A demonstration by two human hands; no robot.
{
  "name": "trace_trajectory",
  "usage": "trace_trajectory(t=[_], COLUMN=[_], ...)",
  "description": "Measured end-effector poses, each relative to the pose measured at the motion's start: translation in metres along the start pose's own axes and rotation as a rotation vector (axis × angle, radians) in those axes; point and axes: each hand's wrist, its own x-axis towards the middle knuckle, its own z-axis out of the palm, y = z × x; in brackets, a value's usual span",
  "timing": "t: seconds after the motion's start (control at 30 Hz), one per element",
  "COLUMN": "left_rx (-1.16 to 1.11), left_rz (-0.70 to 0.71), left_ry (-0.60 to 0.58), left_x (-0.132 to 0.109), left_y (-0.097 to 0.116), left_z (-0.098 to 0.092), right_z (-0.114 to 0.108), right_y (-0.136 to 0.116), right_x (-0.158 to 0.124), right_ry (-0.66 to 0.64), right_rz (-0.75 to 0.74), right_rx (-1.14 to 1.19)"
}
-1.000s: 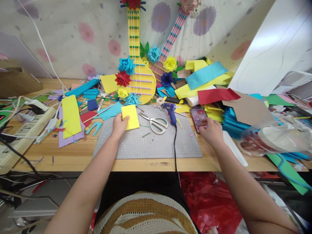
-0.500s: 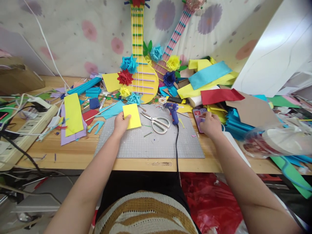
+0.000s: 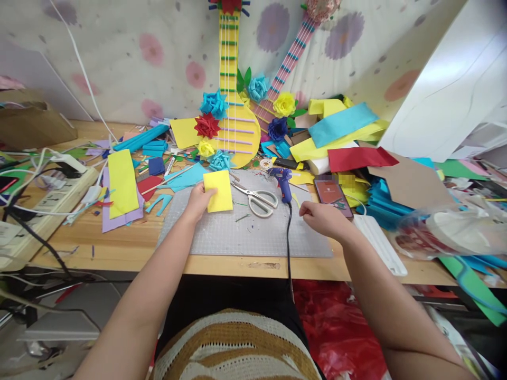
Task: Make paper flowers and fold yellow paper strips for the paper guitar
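My left hand [image 3: 201, 200] pinches a yellow paper piece [image 3: 219, 191] by its left edge, above the grey cutting mat [image 3: 222, 237]. My right hand [image 3: 322, 217] hovers over the mat's right side with its fingers curled in; nothing shows in them. Just behind it lies a phone [image 3: 331, 194] with a lit screen, partly covered by the hand. Between my hands, scissors [image 3: 257, 200] rest on the mat with blades slightly apart. Beside them is a blue glue gun [image 3: 282, 184], its black cord running off the front edge.
Two paper guitars, one yellow [image 3: 241, 132] and one pink [image 3: 279, 74], lean at the back with paper flowers. Coloured sheets [image 3: 343, 124] pile up at right. A power strip [image 3: 43, 216] with cables stands at left, and a white slab [image 3: 380, 245] lies at right.
My right hand has left the phone and moved left and toward me, its fingers curling. The phone's screen shows a different picture. My left hand still holds the yellow paper.
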Motion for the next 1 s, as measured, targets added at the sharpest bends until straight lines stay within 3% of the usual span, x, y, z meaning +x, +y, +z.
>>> trace_trajectory(t=[0.1,0.23,0.37,0.47,0.6,0.77,0.9,1.0], left_rx=[-0.011,0.053,0.207,0.368,0.526,0.653,0.599,0.337], left_rz=[-0.081,-0.055,0.171,0.378,0.526,0.605,0.501,0.331], left_ry=[-0.136,-0.263,-0.345,-0.381,-0.319,-0.284,-0.227,-0.220], left_x=[-0.003,-0.007,-0.008,-0.010,-0.014,-0.017,-0.013,-0.008], left_y=[0.005,0.007,0.003,0.001,0.001,0.004,0.005,0.006], left_z=[-0.002,-0.004,-0.003,-0.003,-0.004,-0.005,-0.006,-0.006], right_z=[-0.003,0.008,0.023,0.029,0.033,0.037,0.043,0.046], right_y=[-0.026,-0.061,-0.097,-0.118,-0.130,-0.128,-0.123,-0.119], right_x=[-0.003,0.012,0.035,0.046,0.049,0.047,0.055,0.062], right_ry=[-0.058,0.050,0.156,0.230,0.258,0.261,0.236,0.086], right_rz=[-0.113,-0.235,-0.392,-0.465,-0.455,-0.430,-0.230,-0.085], right_rx=[0.113,0.472,0.728,0.695,0.547,0.638,0.845,1.186])
